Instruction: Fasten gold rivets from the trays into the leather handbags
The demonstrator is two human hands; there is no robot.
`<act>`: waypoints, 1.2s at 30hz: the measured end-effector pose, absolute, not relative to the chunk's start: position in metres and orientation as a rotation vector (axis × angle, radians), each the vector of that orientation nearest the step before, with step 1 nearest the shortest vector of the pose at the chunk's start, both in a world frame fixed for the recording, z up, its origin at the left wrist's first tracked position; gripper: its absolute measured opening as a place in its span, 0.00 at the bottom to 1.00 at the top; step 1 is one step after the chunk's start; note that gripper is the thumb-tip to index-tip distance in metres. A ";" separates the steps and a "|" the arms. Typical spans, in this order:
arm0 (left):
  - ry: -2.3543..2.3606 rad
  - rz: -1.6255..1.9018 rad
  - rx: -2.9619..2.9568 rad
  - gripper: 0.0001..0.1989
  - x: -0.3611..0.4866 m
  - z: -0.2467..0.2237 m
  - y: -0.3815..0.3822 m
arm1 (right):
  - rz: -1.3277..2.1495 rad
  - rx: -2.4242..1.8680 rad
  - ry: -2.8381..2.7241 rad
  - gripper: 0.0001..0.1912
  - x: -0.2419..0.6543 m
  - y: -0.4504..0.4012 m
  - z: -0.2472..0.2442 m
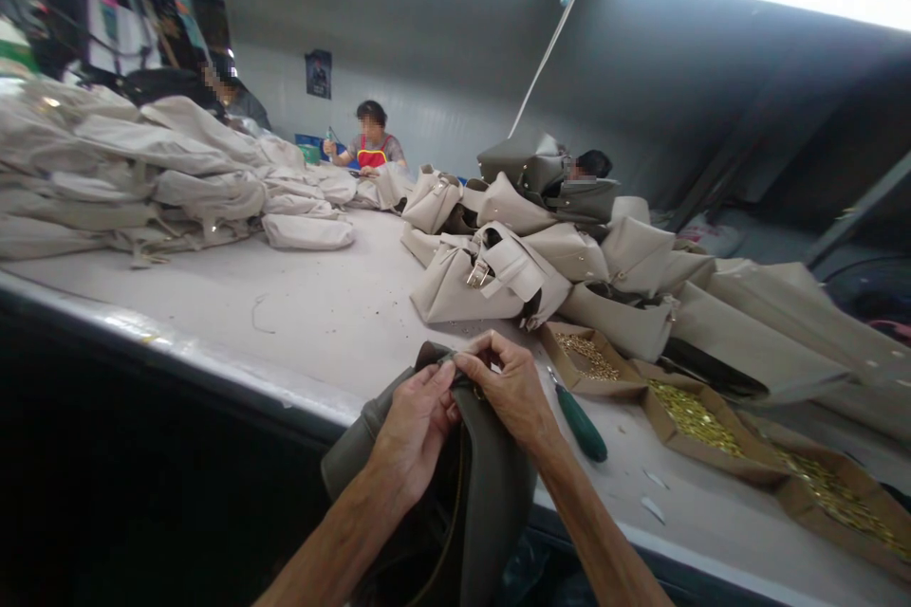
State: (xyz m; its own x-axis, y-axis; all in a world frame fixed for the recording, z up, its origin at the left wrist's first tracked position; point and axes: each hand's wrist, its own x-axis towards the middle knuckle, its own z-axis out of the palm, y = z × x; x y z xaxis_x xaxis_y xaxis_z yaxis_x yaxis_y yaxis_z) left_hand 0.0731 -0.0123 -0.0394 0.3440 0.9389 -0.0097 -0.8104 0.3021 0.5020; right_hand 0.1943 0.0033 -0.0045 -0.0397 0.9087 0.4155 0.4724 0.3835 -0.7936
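Note:
A dark grey-green bag hangs over the table's front edge, its opening facing up. My left hand pinches the bag's top edge from the left. On the right, my right hand grips the same edge, thumb and forefinger close to the left fingertips. Any small part between the fingertips is too small to make out. Just right of my right hand, a green-handled tool lies on the table.
Cardboard trays of small gold metal parts line the right side. Beige bags are piled behind them, with more beige pieces at the left. Across the table sits a person in a red apron; others are partly hidden.

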 end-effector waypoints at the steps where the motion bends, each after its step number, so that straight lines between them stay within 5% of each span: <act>1: 0.325 1.188 0.462 0.13 0.073 -0.039 -0.012 | 0.603 -1.221 -1.696 0.11 0.198 0.003 -0.003; 21: 0.327 1.195 0.510 0.10 0.073 -0.045 -0.009 | 0.544 -1.195 -1.788 0.06 0.196 0.006 0.003; 30: 0.366 1.213 0.490 0.15 0.073 -0.042 -0.010 | 0.507 -1.268 -1.627 0.15 0.186 0.008 -0.004; 36: 0.356 1.189 0.509 0.14 0.072 -0.040 -0.012 | 0.733 -1.175 -1.701 0.12 0.204 0.005 0.006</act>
State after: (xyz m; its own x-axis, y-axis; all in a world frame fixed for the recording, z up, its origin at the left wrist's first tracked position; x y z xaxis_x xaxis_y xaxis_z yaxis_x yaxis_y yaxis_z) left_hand 0.0724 -0.0118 -0.0398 0.3389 0.9408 0.0014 -0.7850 0.2819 0.5516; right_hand 0.2041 0.0047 0.0060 -0.1289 0.9292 0.3465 0.3866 0.3688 -0.8453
